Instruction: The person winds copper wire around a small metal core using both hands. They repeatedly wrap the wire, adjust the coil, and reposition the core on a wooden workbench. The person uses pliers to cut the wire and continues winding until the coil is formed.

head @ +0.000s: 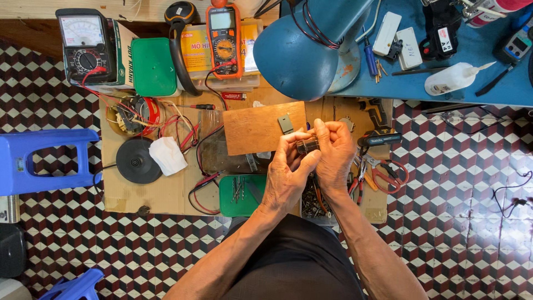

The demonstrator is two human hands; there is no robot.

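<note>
You hold a small dark cylindrical metal part (307, 145) between both hands, left hand (288, 175) and right hand (335, 155) pinched together on it. The work looks mid-way: red-handled pliers (388, 173) lie unused just right of your hands.

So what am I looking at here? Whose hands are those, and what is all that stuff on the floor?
There is just one picture, taken by a camera worn on a person's head, looking straight down. That is why you see two arms from above. The left hand and right hand together hold a small dark part; what it is cannot be made out. Below them a sheet of cardboard lies on a patterned tile floor. On it are a wooden board, a green tray of small metal pieces, a black disc, red wires and red-handled scissors. Further up stand two meters for testing electricity, an orange one and a black one, and a blue lamp.
</note>
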